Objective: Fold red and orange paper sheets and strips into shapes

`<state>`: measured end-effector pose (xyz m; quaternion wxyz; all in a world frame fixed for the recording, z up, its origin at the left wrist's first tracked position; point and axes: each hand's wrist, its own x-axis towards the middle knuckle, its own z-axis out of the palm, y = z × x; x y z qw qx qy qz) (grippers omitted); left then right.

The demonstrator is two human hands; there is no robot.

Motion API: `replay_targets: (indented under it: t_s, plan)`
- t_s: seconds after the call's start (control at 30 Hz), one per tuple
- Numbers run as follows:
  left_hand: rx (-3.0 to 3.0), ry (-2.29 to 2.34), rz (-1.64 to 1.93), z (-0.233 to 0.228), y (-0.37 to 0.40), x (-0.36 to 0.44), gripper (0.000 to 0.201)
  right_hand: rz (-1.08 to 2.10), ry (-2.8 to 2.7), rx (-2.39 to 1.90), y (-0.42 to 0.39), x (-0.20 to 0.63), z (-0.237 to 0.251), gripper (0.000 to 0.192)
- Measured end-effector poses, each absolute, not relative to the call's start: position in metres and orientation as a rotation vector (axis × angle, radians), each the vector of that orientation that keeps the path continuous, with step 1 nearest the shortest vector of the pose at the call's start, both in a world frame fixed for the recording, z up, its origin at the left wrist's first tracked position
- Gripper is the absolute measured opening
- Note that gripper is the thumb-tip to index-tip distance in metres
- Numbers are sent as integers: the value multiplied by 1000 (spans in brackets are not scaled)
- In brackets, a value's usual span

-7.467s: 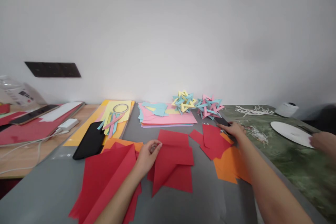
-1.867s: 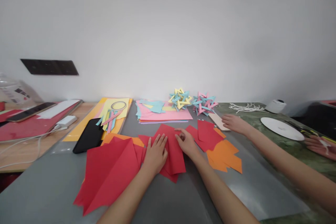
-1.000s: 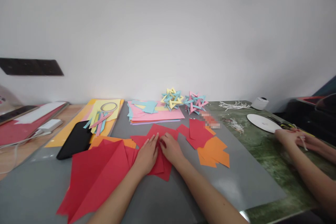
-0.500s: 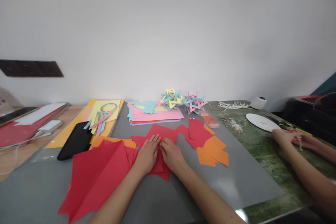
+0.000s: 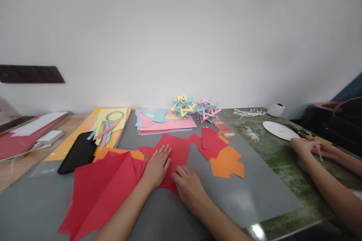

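Observation:
My left hand [image 5: 157, 165] lies flat on a sheet of red paper [image 5: 180, 147], its fingers stretched out and close together. At the near right edge of that paper, my right hand [image 5: 189, 186] has its fingers curled and pressed against it; the fingertips hide what exactly lies between them. A large creased red sheet [image 5: 104, 190] spreads to the left under my left forearm. Right of my hands lie red paper pieces [image 5: 212, 143] and several orange paper scraps [image 5: 228, 162].
Two folded paper stars [image 5: 183, 107] stand near the wall beside stacked coloured paper [image 5: 181, 122]. A black phone [image 5: 77, 153] and paper strips [image 5: 105, 133] lie left. At right, a co-worker's hands [image 5: 309, 147] hold white string near a white disc [image 5: 279, 130].
My right hand has slid toward me along the red paper, away from my left hand. My left hand stays flat on the paper. The view has shifted slightly.

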<state>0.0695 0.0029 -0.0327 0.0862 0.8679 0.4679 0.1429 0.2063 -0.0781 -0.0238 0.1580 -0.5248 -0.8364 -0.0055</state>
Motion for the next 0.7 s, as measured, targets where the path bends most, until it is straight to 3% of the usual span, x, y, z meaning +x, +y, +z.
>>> replay_targets:
  t_s: [0.13,0.3,0.43,0.7]
  plan:
    - [2613,1375,453,-36,3,68,47,120,-2242,-1339,-81,245,-25,16]
    - [2624,1375,439,-35,2,67,49,-83,-1517,-1912,-31,378,-41,30]
    - [2635,1379,442,-37,3,67,49,-179,-1477,-2265,0,457,-57,39]
    - [2652,1389,440,-38,4,67,49,-128,-1561,-2425,16,470,-69,44]
